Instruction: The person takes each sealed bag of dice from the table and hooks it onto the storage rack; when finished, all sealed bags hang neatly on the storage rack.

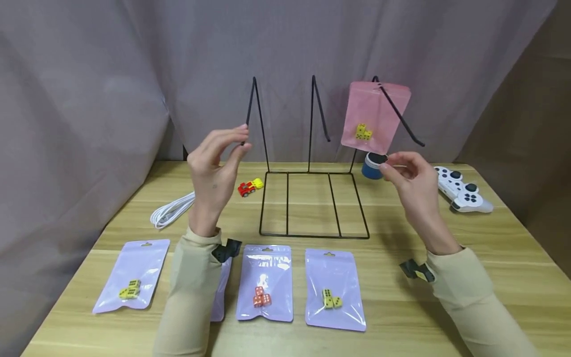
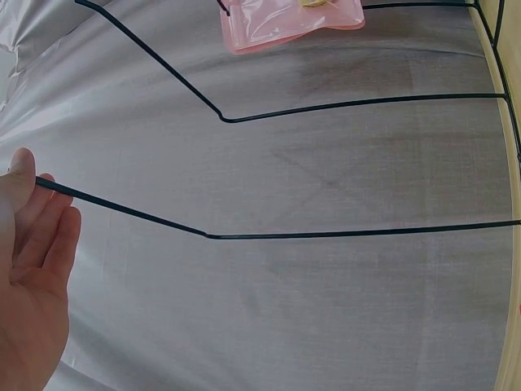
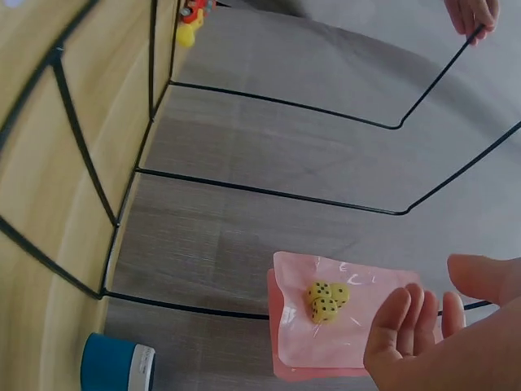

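Note:
My left hand point(image 1: 214, 168) pinches the tip of the left prong point(image 2: 122, 208) of a black wire rack point(image 1: 314, 235), thumb against fingers. On the right prong hang pink zip bags point(image 1: 366, 106), overlapping each other, with yellow dice point(image 3: 323, 309) showing in the front one. Just below and right of them is my right hand point(image 1: 412, 188), its fingers loosely bent and nothing between them. In the right wrist view, this hand point(image 3: 431, 334) overlaps the bags' edge and part of the prong. The middle prong point(image 1: 320, 106) is bare.
Several purple bags with dice lie along the front, including one with orange dice point(image 1: 262, 297); my left sleeve partly covers another. Around the rack are a white cable point(image 1: 171, 210), a red and yellow toy car point(image 1: 250, 187), a blue jar point(image 1: 371, 169) and a white game controller point(image 1: 464, 191).

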`<state>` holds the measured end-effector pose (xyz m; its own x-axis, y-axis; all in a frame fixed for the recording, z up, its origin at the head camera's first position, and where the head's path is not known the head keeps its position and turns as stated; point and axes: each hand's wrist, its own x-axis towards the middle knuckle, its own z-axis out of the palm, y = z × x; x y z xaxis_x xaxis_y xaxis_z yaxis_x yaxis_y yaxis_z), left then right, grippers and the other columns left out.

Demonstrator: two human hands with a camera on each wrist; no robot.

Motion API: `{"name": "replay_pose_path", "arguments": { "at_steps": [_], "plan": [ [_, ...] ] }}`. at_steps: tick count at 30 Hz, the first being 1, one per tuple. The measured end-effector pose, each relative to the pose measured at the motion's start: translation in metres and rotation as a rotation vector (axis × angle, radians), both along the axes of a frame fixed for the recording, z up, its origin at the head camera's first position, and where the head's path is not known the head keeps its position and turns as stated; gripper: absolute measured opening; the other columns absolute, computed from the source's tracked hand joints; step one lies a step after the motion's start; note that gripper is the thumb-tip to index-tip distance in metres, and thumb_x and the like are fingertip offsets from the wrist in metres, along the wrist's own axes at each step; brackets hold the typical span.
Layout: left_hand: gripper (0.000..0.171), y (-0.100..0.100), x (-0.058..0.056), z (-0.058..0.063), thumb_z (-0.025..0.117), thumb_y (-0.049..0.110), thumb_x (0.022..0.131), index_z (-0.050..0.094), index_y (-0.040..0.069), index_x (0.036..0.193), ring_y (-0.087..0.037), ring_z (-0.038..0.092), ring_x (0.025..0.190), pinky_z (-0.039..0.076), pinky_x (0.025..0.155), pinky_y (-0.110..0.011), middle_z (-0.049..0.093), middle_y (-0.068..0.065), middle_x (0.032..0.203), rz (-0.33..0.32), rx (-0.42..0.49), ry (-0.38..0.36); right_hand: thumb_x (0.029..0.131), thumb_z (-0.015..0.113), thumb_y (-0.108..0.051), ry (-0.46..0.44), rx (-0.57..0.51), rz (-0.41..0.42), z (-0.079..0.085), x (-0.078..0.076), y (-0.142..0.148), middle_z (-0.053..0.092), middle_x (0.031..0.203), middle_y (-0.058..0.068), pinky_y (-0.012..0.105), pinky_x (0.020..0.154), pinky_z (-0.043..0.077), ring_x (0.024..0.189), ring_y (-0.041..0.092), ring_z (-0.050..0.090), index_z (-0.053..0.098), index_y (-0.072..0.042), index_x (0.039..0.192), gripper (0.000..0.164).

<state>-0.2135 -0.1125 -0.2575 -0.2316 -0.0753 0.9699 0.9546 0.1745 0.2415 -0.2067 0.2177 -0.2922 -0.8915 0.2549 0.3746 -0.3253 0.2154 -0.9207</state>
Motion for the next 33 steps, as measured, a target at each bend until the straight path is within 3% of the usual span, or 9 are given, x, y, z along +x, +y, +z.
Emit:
{"name": "replay_pose_path", "arguments": {
  "at_steps": [5, 12, 17, 25, 33],
  "plan": [
    [0.020, -0.001, -0.001, 0.001, 0.069, -0.023, 0.071, 0.066, -0.012, 0.087, -0.033, 0.066, 0.094, 0.054, 0.088, -0.042, 0.067, -0.021, 0.090, 0.018, 0.004, 0.006, 0.087, 0.069, -0.006, -0.048, -0.025, 0.119, -0.004, 0.011, 0.002, 0.060, 0.095, 0.002, 0.016, 0.065, 0.054, 0.074, 0.011, 0.060, 0.061, -0.005, 0.100, 0.015],
    [0.021, 0.001, -0.007, 0.001, 0.069, -0.024, 0.070, 0.066, -0.011, 0.087, -0.034, 0.066, 0.093, 0.054, 0.087, -0.042, 0.067, -0.021, 0.090, 0.007, 0.002, 0.024, 0.094, 0.061, -0.015, -0.111, 0.231, 0.185, -0.014, 0.027, 0.006, 0.061, 0.092, 0.005, 0.017, 0.066, 0.055, 0.076, 0.012, 0.061, 0.059, -0.004, 0.106, 0.017],
    [0.020, 0.003, -0.010, -0.002, 0.070, -0.023, 0.071, 0.066, -0.011, 0.087, -0.033, 0.066, 0.094, 0.054, 0.089, -0.041, 0.067, -0.021, 0.090, 0.008, -0.005, 0.015, 0.097, 0.057, -0.019, -0.158, 0.343, 0.238, -0.021, 0.037, 0.007, 0.062, 0.095, 0.010, 0.020, 0.066, 0.056, 0.077, 0.012, 0.061, 0.056, 0.001, 0.112, 0.025],
    [0.019, 0.002, -0.012, -0.006, 0.069, -0.022, 0.072, 0.066, -0.011, 0.087, -0.032, 0.065, 0.095, 0.053, 0.090, -0.042, 0.067, -0.020, 0.091, 0.006, -0.004, -0.007, 0.096, 0.058, -0.015, -0.274, 0.397, 0.340, -0.034, 0.054, 0.000, 0.063, 0.098, 0.016, 0.025, 0.067, 0.056, 0.078, 0.013, 0.062, 0.055, 0.005, 0.117, 0.029],
    [0.018, 0.003, -0.013, -0.003, 0.069, -0.022, 0.072, 0.066, -0.012, 0.087, -0.032, 0.065, 0.095, 0.053, 0.090, -0.043, 0.067, -0.021, 0.091, -0.003, -0.003, -0.020, 0.094, 0.059, -0.013, -0.340, 0.492, 0.507, -0.054, 0.072, -0.004, 0.063, 0.094, 0.013, 0.029, 0.065, 0.056, 0.078, 0.026, 0.062, 0.056, 0.005, 0.112, 0.026]
  ]
}}
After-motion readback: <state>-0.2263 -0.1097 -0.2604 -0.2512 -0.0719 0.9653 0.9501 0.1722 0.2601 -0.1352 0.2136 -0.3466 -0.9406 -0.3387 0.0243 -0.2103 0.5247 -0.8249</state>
